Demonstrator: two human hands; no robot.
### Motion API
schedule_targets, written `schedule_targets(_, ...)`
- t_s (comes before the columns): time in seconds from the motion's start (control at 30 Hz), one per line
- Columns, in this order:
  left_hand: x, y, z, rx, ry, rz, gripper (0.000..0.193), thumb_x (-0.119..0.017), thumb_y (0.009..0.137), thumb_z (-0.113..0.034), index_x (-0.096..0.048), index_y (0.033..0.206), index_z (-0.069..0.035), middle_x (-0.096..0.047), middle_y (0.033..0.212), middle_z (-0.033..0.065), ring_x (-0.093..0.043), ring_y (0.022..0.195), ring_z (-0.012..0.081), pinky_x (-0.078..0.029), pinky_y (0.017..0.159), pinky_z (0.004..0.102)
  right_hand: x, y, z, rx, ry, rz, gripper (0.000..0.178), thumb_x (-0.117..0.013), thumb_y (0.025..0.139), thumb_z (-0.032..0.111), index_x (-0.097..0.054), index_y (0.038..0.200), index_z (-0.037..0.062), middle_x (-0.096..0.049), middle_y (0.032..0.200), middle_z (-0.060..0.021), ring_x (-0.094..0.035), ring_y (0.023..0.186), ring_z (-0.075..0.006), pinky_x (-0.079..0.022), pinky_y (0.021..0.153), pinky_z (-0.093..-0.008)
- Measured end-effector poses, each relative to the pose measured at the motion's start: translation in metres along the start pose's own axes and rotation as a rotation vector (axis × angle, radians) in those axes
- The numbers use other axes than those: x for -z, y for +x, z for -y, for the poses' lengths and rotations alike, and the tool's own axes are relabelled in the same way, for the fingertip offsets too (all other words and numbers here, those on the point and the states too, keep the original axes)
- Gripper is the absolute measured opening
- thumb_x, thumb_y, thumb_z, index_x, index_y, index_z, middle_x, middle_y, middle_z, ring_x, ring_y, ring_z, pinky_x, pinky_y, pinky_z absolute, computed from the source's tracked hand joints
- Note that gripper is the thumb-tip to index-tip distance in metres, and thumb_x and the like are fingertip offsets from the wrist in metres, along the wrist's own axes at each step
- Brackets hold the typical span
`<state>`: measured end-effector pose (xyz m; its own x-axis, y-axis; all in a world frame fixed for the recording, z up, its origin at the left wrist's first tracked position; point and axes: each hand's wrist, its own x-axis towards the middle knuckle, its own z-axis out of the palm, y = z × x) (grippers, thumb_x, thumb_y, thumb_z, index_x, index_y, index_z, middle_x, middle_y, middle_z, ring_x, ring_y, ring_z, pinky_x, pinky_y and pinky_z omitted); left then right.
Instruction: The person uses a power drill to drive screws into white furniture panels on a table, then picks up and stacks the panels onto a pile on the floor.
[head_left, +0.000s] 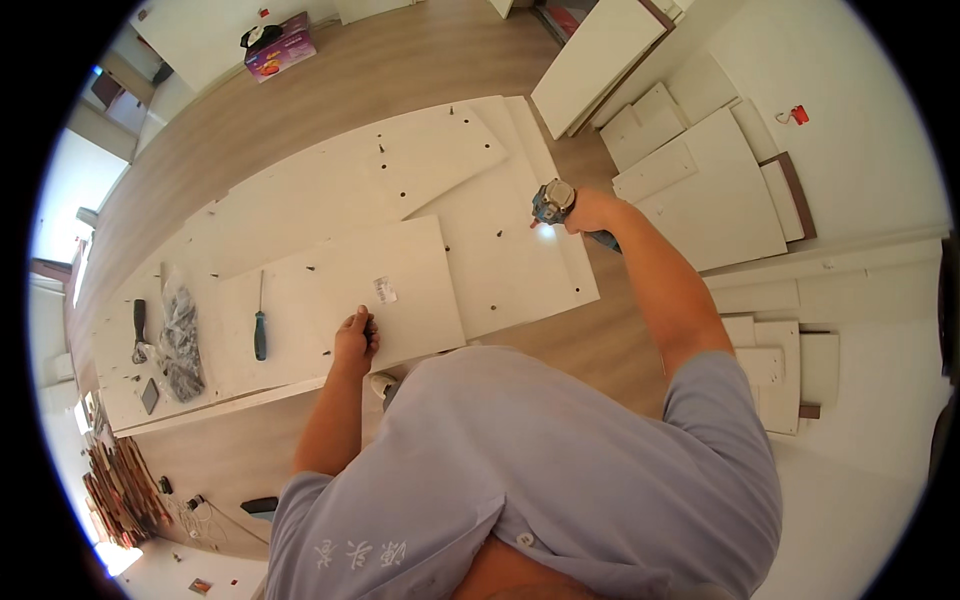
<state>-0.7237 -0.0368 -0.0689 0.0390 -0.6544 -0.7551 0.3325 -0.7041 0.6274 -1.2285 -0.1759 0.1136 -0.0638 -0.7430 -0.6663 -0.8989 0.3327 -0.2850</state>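
My right hand (597,212) is wrapped around a cordless drill (553,203), whose lamp throws a bright spot on a large white board (520,270). My left hand (357,338) is closed at the near edge of a smaller white board (400,265) lying on top; something dark shows in its fingers, too hidden to name. A paper label (385,290) is stuck to this board. Dark bolts and holes dot the panels, including a bolt (500,233) left of the drill. A screwdriver (260,335) with a teal handle lies left of my left hand.
At the left end lie a clear bag of dark hardware (182,345), a black-handled tool (139,330) and a flat grey rectangle (150,396). White panels (720,180) lean along the right wall. A purple box (281,52) stands at the back; cables (205,505) lie lower left.
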Motion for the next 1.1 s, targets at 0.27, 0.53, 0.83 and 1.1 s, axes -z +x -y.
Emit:
schedule_targets(0.27,0.008,-0.005,0.016,-0.063,-0.179,0.075,0.022,-0.066,0.107,-0.027,-0.063,0.112,-0.006,-0.065,0.092,0.0037,-0.065,0.073,0.0145,-0.056,0.059,0.0246,-0.013,-0.056,-0.037,0.101,0.554,-0.166,0.026,-0.08,0.079,0.008,-0.074,0.104,0.0017,-0.075,0.088,-0.0098,-0.072,0.069,-0.0194,-0.057,0.069,-0.0386)
schedule_targets(0.53,-0.024,-0.018,-0.001,-0.196,0.512,-0.098,0.027,-0.077,0.097,-0.022,-0.067,0.113,-0.003,-0.07,0.089,0.0083,-0.068,0.077,0.0184,-0.057,0.065,0.032,-0.129,-0.082,-0.06,0.215,1.186,-0.02,0.041,-0.078,0.081,-0.001,-0.07,0.121,0.0009,-0.077,0.099,-0.0111,-0.069,0.079,-0.0187,-0.06,0.072,-0.0359)
schedule_targets(0.83,-0.073,-0.005,-0.033,-0.446,1.46,0.007,0.033,-0.078,0.093,-0.03,-0.068,0.109,-0.003,-0.076,0.099,0.0186,-0.074,0.091,0.0334,-0.057,0.08,0.0456,-0.175,-0.095,-0.067,0.218,1.211,0.055,0.047,-0.077,0.08,-0.003,-0.067,0.126,0.0004,-0.077,0.101,-0.0124,-0.07,0.079,-0.0184,-0.06,0.073,-0.0354)
schedule_targets(1.1,-0.045,-0.029,-0.028,0.099,0.21,0.131,0.028,-0.064,0.102,-0.034,-0.062,0.091,-0.009,-0.061,0.078,0.0045,-0.057,0.07,0.0187,-0.048,0.062,0.0336,-0.216,-0.071,-0.049,0.418,0.894,-0.146,0.049,-0.077,0.083,0.0,-0.065,0.13,0.0007,-0.077,0.109,-0.009,-0.073,0.09,-0.0204,-0.06,0.082,-0.0375)
